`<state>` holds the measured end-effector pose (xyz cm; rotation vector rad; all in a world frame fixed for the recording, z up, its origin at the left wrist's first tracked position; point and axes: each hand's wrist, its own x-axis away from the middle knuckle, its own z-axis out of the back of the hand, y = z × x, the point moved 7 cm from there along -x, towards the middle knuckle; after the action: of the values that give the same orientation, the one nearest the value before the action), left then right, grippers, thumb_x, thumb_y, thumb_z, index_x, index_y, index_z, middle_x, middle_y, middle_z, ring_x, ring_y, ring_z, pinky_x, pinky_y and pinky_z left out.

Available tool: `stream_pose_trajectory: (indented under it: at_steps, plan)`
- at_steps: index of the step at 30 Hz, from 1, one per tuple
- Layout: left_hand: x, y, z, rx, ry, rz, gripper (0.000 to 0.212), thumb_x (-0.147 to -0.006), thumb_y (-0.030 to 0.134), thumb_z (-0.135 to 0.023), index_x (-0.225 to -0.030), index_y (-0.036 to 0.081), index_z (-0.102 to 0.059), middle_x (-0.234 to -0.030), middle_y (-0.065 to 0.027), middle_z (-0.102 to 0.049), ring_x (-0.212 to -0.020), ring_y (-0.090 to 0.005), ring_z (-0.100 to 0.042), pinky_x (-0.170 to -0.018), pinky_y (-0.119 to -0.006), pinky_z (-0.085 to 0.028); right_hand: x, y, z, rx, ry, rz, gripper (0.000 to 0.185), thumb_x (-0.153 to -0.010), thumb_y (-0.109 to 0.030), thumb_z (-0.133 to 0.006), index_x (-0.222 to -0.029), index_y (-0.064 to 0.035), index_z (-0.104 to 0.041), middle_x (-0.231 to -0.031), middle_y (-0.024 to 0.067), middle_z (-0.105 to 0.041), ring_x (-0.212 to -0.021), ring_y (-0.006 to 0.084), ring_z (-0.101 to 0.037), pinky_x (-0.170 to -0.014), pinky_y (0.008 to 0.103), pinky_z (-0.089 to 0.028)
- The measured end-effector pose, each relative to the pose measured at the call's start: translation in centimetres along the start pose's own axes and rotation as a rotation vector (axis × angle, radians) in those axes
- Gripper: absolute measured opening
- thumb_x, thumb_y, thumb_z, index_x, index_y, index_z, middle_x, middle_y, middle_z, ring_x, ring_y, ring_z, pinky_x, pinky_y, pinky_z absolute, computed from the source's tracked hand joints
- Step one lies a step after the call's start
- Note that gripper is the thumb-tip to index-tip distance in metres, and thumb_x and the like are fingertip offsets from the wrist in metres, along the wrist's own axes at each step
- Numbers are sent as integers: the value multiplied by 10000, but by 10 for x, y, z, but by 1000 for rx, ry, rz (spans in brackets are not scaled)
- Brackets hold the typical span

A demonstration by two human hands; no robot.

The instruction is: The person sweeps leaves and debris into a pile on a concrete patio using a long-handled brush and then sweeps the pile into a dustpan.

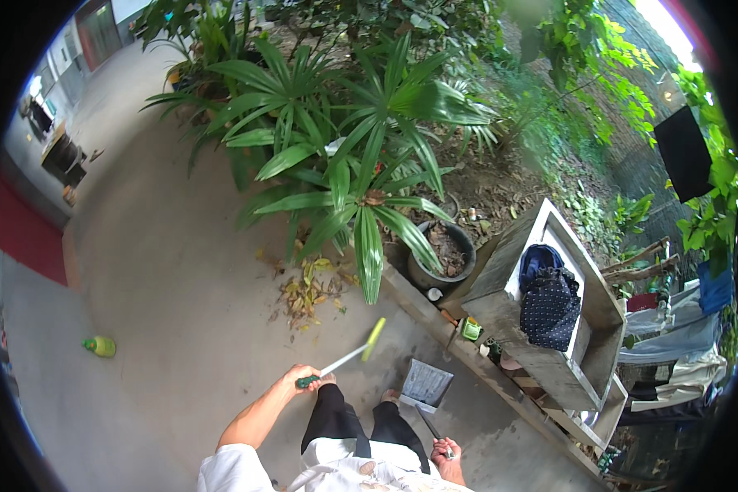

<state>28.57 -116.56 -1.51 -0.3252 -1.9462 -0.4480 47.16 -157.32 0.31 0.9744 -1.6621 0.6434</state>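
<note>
My left hand is closed around the dark green grip of a long-handled tool. Its pale shaft ends in a narrow yellow-green crosspiece, perhaps a brush or squeegee head. Down at the lower right, my right hand grips the dark handle of a metal dustpan. The pan lies near my foot, its wide mouth facing away from me; I see no litter in it. Beyond the tool's head, a scattered pile of dry yellow and brown leaves lies on the concrete floor.
A fan-leaved palm overhangs the leaf pile. To the right run a low concrete curb, a black plant pot and a concrete laundry sink with dark dotted cloth. A yellow-green bottle lies at left.
</note>
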Motion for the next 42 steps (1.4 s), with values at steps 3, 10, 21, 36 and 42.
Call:
stream_pose_trajectory:
  at_steps: [3,10,21,36,42]
  plan:
    - [-25,24,35,263,-58,95,119,-721,89,-461,-717,-29,-446,-523,-70,-460,-375,-100,-432,-293,-170,-360,4,29,-11,-69,-57,-11,297,-733,-145,-394,-783,148,-383,-462,1,-378,-335,67,-339,-294,172,-278]
    - [3,17,20,-85,241,-352,93,-725,37,-438,-649,-6,-469,-493,-80,-457,-353,-121,-427,-288,-233,-357,6,54,-9,-19,-99,-24,317,-733,-138,-398,-807,168,-367,-476,18,-376,-354,87,-341,-327,188,-297]
    - [17,-12,-18,58,-94,-9,73,-708,30,-452,-747,-31,-442,-549,-95,-464,-393,-102,-431,-316,-191,-361,-20,47,34,-195,18,109,224,-730,-123,-370,-523,-45,-334,-438,25,-338,-347,113,-311,-395,243,-346]
    - [-34,92,85,192,147,-226,96,-722,84,-445,-696,1,-406,-512,-60,-427,-369,-96,-404,-289,-197,-349,32,34,65,1070,-129,842,65,-643,-25,-531,-611,-37,-475,-607,8,-459,-652,118,-453,-708,222,-319]
    - [45,51,90,6,234,-322,58,-732,65,-446,-720,10,-455,-509,-62,-442,-373,-108,-415,-296,-231,-344,7,43,53,809,-14,701,328,-782,-110,-327,-464,-105,-249,-402,-14,-314,-323,101,-294,-589,308,-386]
